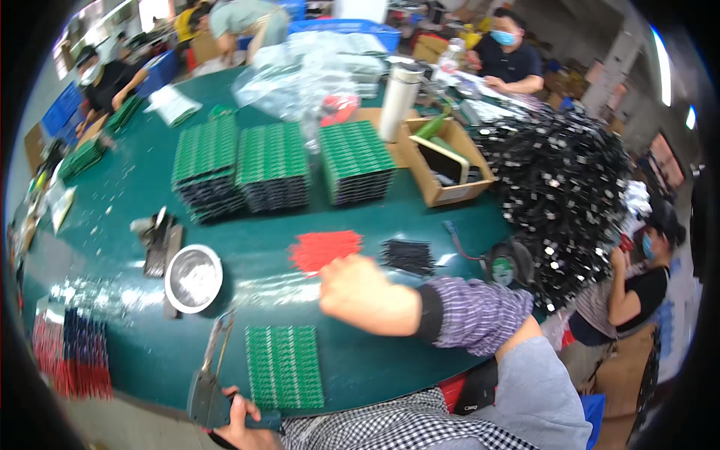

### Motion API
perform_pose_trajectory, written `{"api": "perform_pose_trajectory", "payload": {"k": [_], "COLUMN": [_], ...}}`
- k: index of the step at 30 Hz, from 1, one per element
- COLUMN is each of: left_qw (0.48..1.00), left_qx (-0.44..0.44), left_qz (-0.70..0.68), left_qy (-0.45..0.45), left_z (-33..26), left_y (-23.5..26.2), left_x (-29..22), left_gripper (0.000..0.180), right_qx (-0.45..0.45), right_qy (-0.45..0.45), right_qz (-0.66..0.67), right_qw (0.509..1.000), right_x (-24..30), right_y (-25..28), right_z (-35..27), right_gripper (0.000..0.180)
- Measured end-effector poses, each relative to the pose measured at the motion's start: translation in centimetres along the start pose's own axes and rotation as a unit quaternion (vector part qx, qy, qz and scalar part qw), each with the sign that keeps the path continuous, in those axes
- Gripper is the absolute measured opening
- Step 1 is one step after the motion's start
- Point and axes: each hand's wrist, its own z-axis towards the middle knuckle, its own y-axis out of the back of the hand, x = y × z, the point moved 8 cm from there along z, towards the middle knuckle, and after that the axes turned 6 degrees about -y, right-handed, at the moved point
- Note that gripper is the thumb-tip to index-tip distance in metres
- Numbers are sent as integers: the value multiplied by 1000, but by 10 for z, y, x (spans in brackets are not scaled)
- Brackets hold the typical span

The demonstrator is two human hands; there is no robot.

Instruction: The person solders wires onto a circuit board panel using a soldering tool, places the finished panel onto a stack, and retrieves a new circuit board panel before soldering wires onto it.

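Meanwhile, left hand (238,420) grips cutters (210,375) (handles only).

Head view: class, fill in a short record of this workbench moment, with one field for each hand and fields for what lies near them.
left hand: left hand grips the handle of the metal cutters at the table's near edge
right hand: right hand, blurred, reaches over the green table toward the red wire pile; whether it holds anything cannot be told
between hands: green circuit board panel lying flat
left of the panel: round metal bowl
beyond the right hand: black wire bundle
further back: three stacks of green boards
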Motion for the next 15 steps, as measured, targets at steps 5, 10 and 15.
{"api": "perform_pose_trajectory", "payload": {"k": [5,10,15], "left_qw": [998,999,997], "left_qx": [-2,-8,-50], "left_qz": [-61,-38,-59], "left_qy": [5,-13,-9], "left_z": [-14,-12,-10], "left_y": [-30,-17,-6], "left_x": [-29,-28,-22], "left_gripper": [29,34,30], "right_qx": [189,234,213], "right_qy": [103,117,106], "right_qz": [-186,-186,-178], "right_qw": [959,947,955], "right_x": [49,55,56], "right_y": [-52,-70,-72], "right_z": [11,6,7], "right_gripper": [10,15,15]}}
